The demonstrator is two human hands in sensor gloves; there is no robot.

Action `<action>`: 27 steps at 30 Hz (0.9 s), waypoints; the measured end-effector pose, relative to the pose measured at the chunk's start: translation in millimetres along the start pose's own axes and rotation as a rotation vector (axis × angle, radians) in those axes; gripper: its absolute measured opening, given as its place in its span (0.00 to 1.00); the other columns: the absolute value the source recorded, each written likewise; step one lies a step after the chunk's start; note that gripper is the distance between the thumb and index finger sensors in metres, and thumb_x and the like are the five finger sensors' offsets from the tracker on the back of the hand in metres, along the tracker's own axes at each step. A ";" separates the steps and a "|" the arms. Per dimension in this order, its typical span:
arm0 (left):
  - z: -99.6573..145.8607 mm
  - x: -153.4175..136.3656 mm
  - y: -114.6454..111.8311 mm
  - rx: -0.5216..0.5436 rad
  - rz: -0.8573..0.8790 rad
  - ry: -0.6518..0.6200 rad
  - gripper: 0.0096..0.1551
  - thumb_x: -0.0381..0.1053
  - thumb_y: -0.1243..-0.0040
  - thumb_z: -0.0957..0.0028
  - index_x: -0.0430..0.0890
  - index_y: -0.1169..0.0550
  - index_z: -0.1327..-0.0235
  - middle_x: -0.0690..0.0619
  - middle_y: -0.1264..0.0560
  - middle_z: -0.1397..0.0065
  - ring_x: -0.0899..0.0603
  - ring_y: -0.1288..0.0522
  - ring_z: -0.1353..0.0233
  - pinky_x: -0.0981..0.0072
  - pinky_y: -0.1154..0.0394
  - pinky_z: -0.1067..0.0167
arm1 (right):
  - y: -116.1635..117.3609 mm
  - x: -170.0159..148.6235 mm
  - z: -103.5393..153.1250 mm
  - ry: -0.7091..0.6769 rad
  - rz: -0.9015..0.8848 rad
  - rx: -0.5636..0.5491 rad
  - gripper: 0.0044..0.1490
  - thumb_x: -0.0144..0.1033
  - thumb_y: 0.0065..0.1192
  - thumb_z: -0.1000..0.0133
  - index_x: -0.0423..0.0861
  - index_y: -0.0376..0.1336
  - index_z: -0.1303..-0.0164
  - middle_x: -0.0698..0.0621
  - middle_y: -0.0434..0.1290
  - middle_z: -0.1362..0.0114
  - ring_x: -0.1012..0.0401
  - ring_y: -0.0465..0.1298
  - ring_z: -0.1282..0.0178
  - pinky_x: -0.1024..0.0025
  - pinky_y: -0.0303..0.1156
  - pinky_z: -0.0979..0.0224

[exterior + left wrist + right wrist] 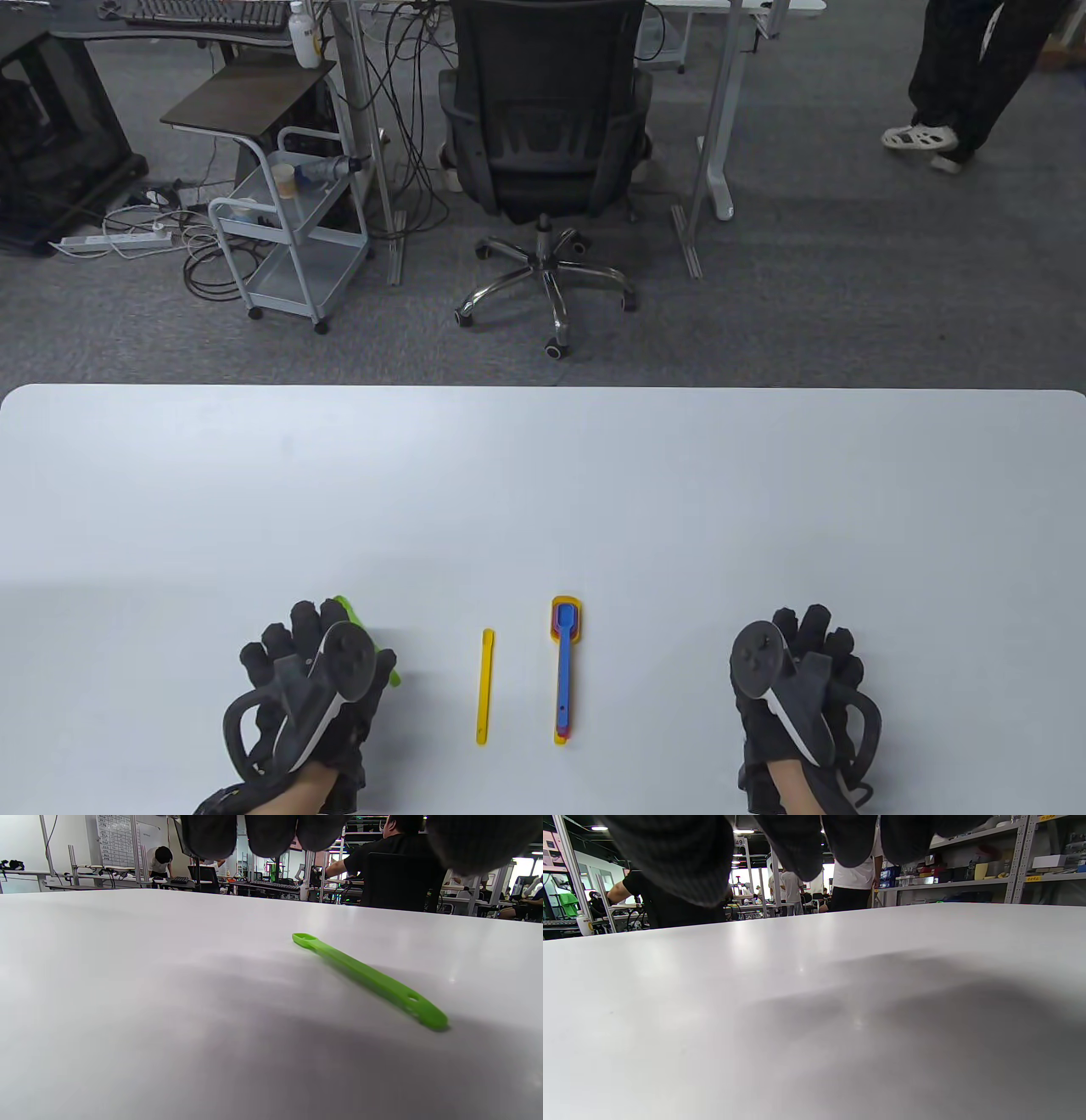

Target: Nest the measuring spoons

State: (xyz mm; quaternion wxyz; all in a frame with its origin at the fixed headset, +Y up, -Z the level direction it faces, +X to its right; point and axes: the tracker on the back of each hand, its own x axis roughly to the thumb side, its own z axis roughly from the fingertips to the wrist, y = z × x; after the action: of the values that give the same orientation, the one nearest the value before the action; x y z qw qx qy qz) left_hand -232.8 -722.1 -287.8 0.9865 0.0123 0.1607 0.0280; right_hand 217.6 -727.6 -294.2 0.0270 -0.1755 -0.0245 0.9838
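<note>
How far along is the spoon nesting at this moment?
Partly done. A stack with the blue spoon on top, red and yellow edges showing beneath, already lies nested at mid-table. Nothing is in hand: the left hand hovers over the green spoon, which lies free on the table, and the right hand holds nothing. Left: the green spoon and the slim yellow spoon still lie apart.
</note>
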 end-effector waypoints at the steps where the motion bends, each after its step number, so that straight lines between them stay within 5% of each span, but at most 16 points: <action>1: -0.4 0.5 -1.0 -0.001 -0.007 0.001 0.53 0.76 0.37 0.56 0.52 0.33 0.18 0.45 0.35 0.13 0.27 0.33 0.15 0.30 0.43 0.21 | 0.2 -0.1 0.6 -0.003 -0.007 0.002 0.48 0.54 0.60 0.44 0.40 0.57 0.17 0.30 0.53 0.10 0.27 0.57 0.18 0.30 0.55 0.24; 18: -15.0 18.6 -14.0 -0.086 -0.085 0.065 0.52 0.76 0.37 0.56 0.50 0.30 0.21 0.45 0.34 0.14 0.26 0.32 0.17 0.31 0.42 0.21 | -3.4 -4.2 0.1 -0.011 -0.069 0.002 0.48 0.54 0.60 0.43 0.40 0.57 0.17 0.30 0.53 0.10 0.27 0.57 0.18 0.30 0.54 0.24; 27: -22.8 27.8 -20.7 -0.111 -0.140 0.146 0.47 0.76 0.35 0.58 0.45 0.20 0.35 0.43 0.34 0.15 0.24 0.33 0.17 0.30 0.43 0.22 | -3.1 -3.2 -0.1 -0.029 -0.079 0.021 0.47 0.54 0.59 0.43 0.40 0.58 0.17 0.29 0.53 0.10 0.27 0.57 0.18 0.30 0.54 0.24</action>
State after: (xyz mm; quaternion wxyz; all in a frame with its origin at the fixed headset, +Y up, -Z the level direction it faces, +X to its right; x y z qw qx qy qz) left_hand -212.6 -740.7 -318.9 0.9709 -0.0555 0.2309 -0.0314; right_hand 220.8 -724.7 -292.9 0.0674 -0.1599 -0.0216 0.9846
